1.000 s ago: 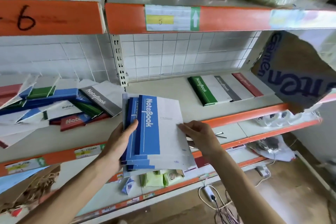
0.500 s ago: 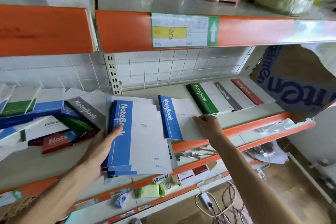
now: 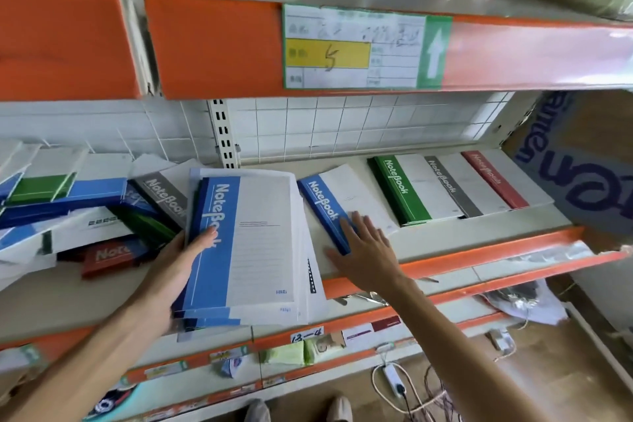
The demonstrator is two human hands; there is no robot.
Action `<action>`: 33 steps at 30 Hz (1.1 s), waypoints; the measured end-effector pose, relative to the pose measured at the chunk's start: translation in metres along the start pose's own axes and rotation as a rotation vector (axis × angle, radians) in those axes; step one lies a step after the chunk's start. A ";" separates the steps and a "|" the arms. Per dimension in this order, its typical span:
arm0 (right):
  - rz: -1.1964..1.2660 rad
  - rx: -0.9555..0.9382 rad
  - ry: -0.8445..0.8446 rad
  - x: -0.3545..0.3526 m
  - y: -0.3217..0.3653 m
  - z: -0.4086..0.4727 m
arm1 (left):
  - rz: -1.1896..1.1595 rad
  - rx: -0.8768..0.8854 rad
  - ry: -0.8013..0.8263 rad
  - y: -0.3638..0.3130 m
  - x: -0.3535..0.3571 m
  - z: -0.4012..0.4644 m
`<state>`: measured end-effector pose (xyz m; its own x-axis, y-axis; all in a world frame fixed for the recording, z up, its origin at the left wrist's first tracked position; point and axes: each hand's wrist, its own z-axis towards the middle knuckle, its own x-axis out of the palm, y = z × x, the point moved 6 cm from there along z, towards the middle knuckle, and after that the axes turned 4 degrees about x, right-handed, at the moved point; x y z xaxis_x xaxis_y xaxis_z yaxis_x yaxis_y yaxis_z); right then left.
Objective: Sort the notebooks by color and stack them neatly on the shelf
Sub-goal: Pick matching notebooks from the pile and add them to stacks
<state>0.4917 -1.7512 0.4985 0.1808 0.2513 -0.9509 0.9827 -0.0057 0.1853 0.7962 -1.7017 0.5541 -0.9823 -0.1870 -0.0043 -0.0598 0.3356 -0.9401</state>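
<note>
My left hand (image 3: 178,271) grips a stack of blue-spined notebooks (image 3: 253,243) by its left edge, thumb on the top cover, over the shelf's front edge. My right hand (image 3: 363,247) lies flat with straight fingers on a single blue notebook (image 3: 346,202) lying on the shelf (image 3: 445,236). Right of it lie a green notebook (image 3: 407,192), a grey notebook (image 3: 452,185) and a red notebook (image 3: 493,178) side by side. A jumbled pile of notebooks (image 3: 85,216) in blue, green, grey and red fills the left shelf bay.
An orange shelf lip (image 3: 479,253) runs along the front. A cardboard box (image 3: 589,161) stands at the shelf's right end. The upper shelf (image 3: 239,44) hangs low overhead with a price label. A lower shelf holds small packets; cables and a power strip (image 3: 394,380) lie on the floor.
My right hand drew one blue notebook from the stack, laid it on the shelf left of the green one, and now rests flat on it. The left hand moved the stack toward the shelf.
</note>
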 end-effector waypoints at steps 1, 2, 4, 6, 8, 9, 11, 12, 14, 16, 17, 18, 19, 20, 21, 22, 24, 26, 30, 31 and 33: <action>-0.001 0.014 -0.009 -0.002 -0.001 0.004 | -0.008 -0.015 -0.008 0.004 0.003 0.001; 0.001 0.025 -0.018 -0.005 -0.003 0.009 | -0.015 -0.025 -0.015 0.007 0.006 0.001; -0.009 0.047 -0.032 -0.011 -0.007 0.018 | -0.011 -0.043 -0.034 0.010 0.014 0.000; -0.015 0.060 -0.059 -0.014 -0.012 0.026 | -0.008 -0.073 -0.057 0.015 0.023 -0.002; -0.005 0.075 -0.076 -0.014 -0.014 0.031 | -0.025 -0.099 -0.062 0.017 0.031 -0.004; 0.003 0.084 -0.083 -0.014 -0.014 0.032 | -0.028 -0.108 -0.063 0.018 0.033 -0.005; 0.010 0.092 -0.104 -0.012 -0.014 0.033 | -0.024 -0.106 -0.076 0.020 0.038 -0.005; 0.009 0.091 -0.117 -0.010 -0.014 0.033 | -0.027 -0.098 -0.078 0.019 0.041 -0.006; 0.016 0.097 -0.144 -0.008 -0.015 0.034 | -0.026 -0.097 -0.082 0.021 0.044 -0.006; 0.031 0.107 -0.138 -0.007 -0.018 0.034 | -0.016 -0.098 -0.092 0.021 0.045 -0.007; 0.032 0.098 -0.131 -0.008 -0.019 0.034 | -0.021 -0.097 -0.094 0.021 0.046 -0.007; 0.027 0.074 -0.134 -0.010 -0.018 0.034 | -0.019 -0.091 -0.095 0.021 0.046 -0.006; 0.019 0.037 -0.151 -0.015 -0.017 0.033 | -0.004 -0.089 -0.102 0.021 0.046 -0.005; 0.024 0.003 -0.176 -0.021 -0.018 0.032 | 0.007 -0.084 -0.105 0.022 0.046 -0.004; 0.042 -0.019 -0.210 -0.029 -0.021 0.030 | 0.010 -0.074 -0.115 0.022 0.046 -0.003; 0.062 -0.023 -0.250 -0.039 -0.029 0.030 | 0.012 -0.058 -0.111 0.022 0.047 -0.001; 0.083 0.032 -0.319 -0.059 -0.060 0.035 | 0.025 -0.043 -0.087 0.023 0.049 0.003; 0.122 0.169 -0.324 -0.076 -0.109 0.045 | 0.032 -0.040 -0.057 0.024 0.053 0.005; 0.245 0.415 -0.220 -0.087 -0.198 0.060 | 0.035 -0.035 -0.033 0.022 0.064 0.008; 0.275 0.420 -0.189 -0.085 -0.208 0.061 | 0.036 -0.034 -0.025 0.021 0.068 0.008; 0.284 0.387 -0.170 -0.081 -0.216 0.063 | 0.035 -0.042 -0.026 0.020 0.075 0.007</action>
<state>0.2677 -1.8316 0.5202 0.4159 0.0271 -0.9090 0.8312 -0.4168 0.3679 0.7226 -1.7151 0.5330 -0.9791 -0.1982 -0.0467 -0.0331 0.3812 -0.9239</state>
